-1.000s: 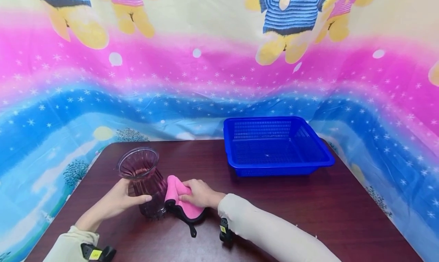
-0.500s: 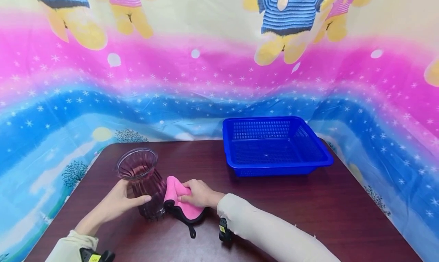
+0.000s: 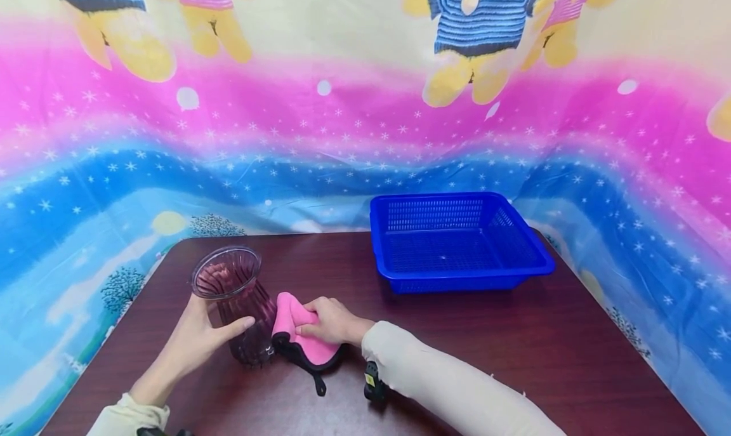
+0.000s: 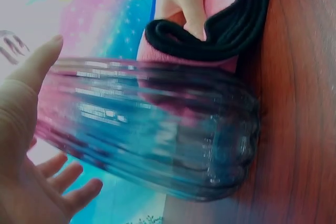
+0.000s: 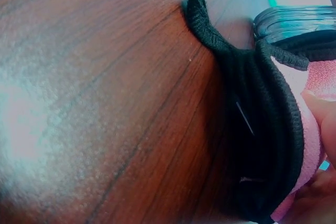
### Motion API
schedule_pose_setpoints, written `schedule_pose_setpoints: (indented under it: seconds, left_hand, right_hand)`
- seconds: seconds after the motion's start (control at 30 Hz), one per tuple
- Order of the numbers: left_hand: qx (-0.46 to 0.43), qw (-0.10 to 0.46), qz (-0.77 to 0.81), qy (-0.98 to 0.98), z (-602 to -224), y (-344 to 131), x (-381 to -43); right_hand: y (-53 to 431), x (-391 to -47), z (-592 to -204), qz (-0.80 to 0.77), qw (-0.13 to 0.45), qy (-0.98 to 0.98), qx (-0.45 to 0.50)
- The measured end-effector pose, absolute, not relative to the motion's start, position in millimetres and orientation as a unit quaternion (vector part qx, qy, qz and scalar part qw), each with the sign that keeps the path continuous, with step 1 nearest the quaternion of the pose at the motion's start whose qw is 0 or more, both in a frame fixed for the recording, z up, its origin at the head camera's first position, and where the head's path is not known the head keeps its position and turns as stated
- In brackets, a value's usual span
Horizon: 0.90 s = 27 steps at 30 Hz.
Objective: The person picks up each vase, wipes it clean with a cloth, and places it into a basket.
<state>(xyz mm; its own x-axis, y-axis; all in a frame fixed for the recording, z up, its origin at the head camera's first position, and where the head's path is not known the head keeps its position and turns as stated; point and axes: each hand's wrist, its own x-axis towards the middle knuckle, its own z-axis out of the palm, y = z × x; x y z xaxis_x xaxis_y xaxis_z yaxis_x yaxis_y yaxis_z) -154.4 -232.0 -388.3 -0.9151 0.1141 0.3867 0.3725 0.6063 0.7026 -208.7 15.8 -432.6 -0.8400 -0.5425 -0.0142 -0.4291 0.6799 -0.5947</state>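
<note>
Toward the left of the glossy, red-brown, wood-grained bench [image 3: 445, 360] stands a glass vase [image 3: 245, 303], purple-tinted and transparent, with vertical ribs, a rounded foot and a flared, wavy rim; from the head view it appears to lean slightly left. The left hand [image 3: 194, 334] is around it with thumb and fingers spread apart on opposite sides; whether they touch the glass I cannot tell. To the right of the vase, the right hand [image 3: 331, 322] is clamped on a folded pink cloth [image 3: 314, 347], soft and fuzzy, bordered by a thick, ribbed black hem [image 5: 286, 114] that ends in a small stub-like loop [image 3: 320, 384] lying toward the near side. The cloth's left fold lies right at the vase's side. Farther back on the right sits a blue plastic basket [image 3: 465, 275], rectangular, with slotted walls. Behind everything hangs a creased, printed fabric backdrop [image 3: 342, 125].
</note>
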Motion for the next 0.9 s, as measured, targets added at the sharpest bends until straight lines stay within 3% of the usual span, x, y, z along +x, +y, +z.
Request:
schedule_pose_setpoints:
  seconds: [0.4,0.9]
  left_hand:
    - [-0.062,0.208,-0.428,-0.877,-387,-214,-146]
    - [-0.035,0.188,-0.365,-0.911,-381,-213,-142]
  right_hand:
    - [17,-211,-435,-0.3,0.096,0.911,-0.266]
    - [16,-210,-434,-0.304,0.094,0.91,-0.265]
